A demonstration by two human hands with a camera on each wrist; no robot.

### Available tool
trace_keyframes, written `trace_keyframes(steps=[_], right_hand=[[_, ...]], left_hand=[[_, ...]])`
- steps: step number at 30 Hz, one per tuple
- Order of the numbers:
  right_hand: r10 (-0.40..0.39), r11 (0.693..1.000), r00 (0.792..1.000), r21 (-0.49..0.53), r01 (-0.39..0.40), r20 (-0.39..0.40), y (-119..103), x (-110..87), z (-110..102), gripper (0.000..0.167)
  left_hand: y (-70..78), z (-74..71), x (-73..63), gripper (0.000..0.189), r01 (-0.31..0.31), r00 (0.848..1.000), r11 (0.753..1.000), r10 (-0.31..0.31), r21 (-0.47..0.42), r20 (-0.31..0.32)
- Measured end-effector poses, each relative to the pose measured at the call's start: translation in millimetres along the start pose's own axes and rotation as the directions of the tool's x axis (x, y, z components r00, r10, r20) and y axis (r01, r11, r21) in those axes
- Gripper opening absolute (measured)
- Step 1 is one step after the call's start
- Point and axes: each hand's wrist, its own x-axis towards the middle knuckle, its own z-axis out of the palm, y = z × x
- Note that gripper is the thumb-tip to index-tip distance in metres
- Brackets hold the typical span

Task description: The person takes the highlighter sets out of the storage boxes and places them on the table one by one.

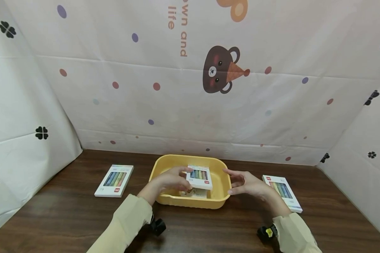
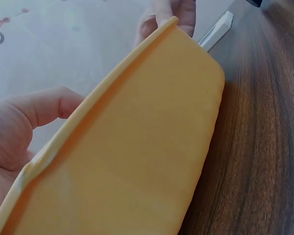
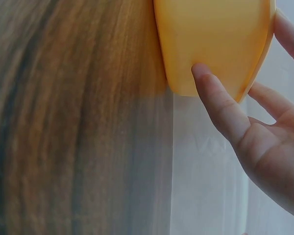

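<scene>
A yellow plastic basin (image 1: pixel 177 201) stands on the table. My left hand (image 1: pixel 171 178) reaches over its left side and pinches the left edge of a white box of pastels (image 1: pixel 200 183), whose window shows coloured sticks. This box lies over another pale box (image 1: pixel 194 193) inside the basin, mostly covered. In the left wrist view the basin's wall (image 2: pixel 132 137) hides what my left fingers hold. At the right end of the basin, my right hand (image 1: pixel 248 183) touches the rim with spread fingers. One fairly straight finger (image 3: pixel 220 100) rests against the outer wall in the right wrist view.
Another white box of pastels (image 1: pixel 114 181) lies on the table left of the basin. A similar box (image 1: pixel 283 193) lies at the right, partly behind my right forearm. Behind the dark wood table (image 1: pixel 209 228) hangs a white printed cloth (image 1: pixel 177 105).
</scene>
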Motion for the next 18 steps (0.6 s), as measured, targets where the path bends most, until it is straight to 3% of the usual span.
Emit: trace_keyframes(steps=[6, 18], right_hand=[[0.003, 1.0, 1.0, -0.007, -0.003, 0.0, 0.0, -0.4, 0.5, 0.086], [0.004, 1.0, 1.0, -0.019, -0.004, 0.0, 1.1, -0.4, 0.6, 0.086]], left_hand=[[0.7, -1.7, 1.2, 0.066, 0.001, 1.0, 0.999, 0.001, -0.043, 0.025], [1.0, -1.3, 1.1, 0.061, -0.01, 0.999, 1.0, 0.01, -0.015, 0.036]])
